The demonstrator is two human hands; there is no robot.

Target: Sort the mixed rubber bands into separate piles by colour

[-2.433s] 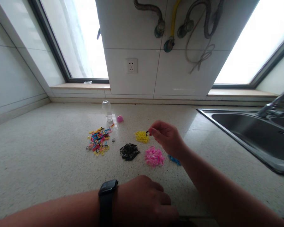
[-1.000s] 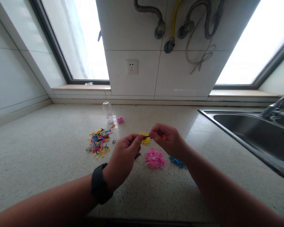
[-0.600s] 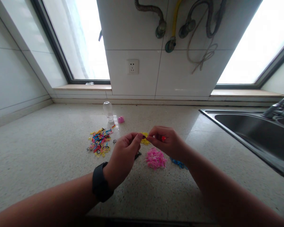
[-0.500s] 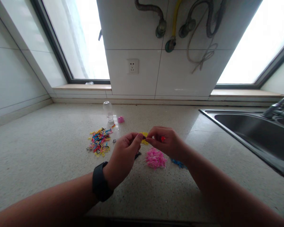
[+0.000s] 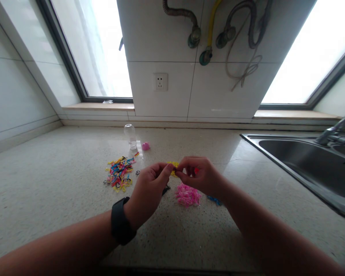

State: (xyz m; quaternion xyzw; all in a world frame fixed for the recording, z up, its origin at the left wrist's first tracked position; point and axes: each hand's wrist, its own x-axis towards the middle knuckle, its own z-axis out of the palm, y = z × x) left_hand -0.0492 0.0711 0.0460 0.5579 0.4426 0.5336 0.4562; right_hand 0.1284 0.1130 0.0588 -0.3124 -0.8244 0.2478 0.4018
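My left hand [image 5: 151, 183], with a dark watch [image 5: 122, 221] on its wrist, and my right hand [image 5: 199, 172] meet fingertip to fingertip above the counter. Pinched between them is a small black rubber band [image 5: 174, 168], mostly covered by the fingers. Behind the fingertips lies a yellow rubber band pile [image 5: 172, 165], partly hidden. Below sits a pink rubber band pile [image 5: 187, 195]. Some black bands [image 5: 165, 189] show beside my left hand, and blue bands [image 5: 215, 200] peek out under my right wrist. Something red [image 5: 196, 170] shows behind my right fingers.
Left of my hands is a mixed-colour rubber band pile [image 5: 120, 172], with a single dark band [image 5: 137, 173] near it. A clear plastic bottle [image 5: 130, 137] and a pink cap [image 5: 145, 146] stand behind. A steel sink [image 5: 299, 161] is set into the counter [image 5: 60, 180] at right.
My hands stay together in the same pinch, with only a slight shift of the fingers. The whole view has moved a little.
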